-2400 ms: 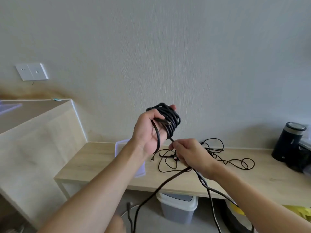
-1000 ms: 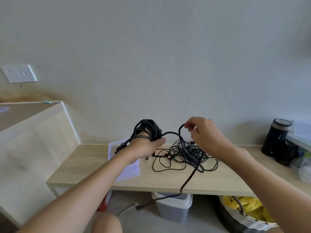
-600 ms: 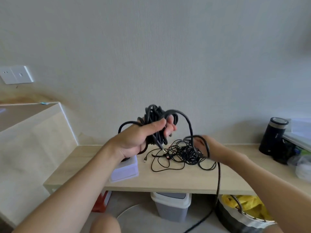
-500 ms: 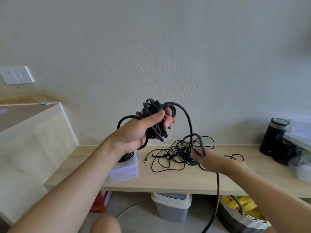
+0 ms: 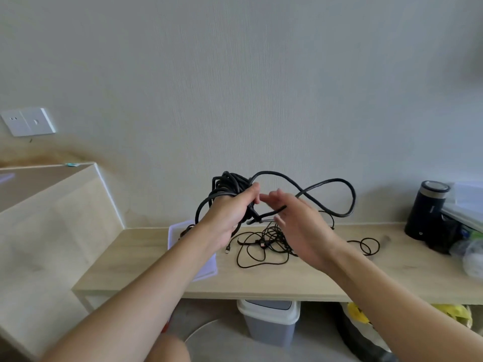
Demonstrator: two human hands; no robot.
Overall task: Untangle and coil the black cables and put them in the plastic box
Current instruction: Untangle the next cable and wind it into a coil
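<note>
Left hand: our left hand (image 5: 227,215) is curled tight around a thick black cable bundle (image 5: 230,185) and holds it in the air above the light wooden table (image 5: 287,278).
Right hand: our right hand (image 5: 305,231) is spread wide and grasps nothing. The cable's stub end passes just by its fingers, and we cannot tell whether they touch.
Tail: a long loop (image 5: 337,180) of the same cable swings out at three o'clock of the bundle, not yet wound in.
Thin cables: a tangle of thin black cables (image 5: 271,239) lies on the table at six o'clock of the hands, with a stray loop trailing towards three o'clock.
Box: the translucent plastic box (image 5: 175,239) sits at nine o'clock of that tangle, mostly behind our left forearm, so its contents are hidden.
Done: we judge the thick cable nearly coiled.
Left: we judge the task about half done. We need to tuck in the tail and box the coil, then untangle, coil and box the thin ones.
</note>
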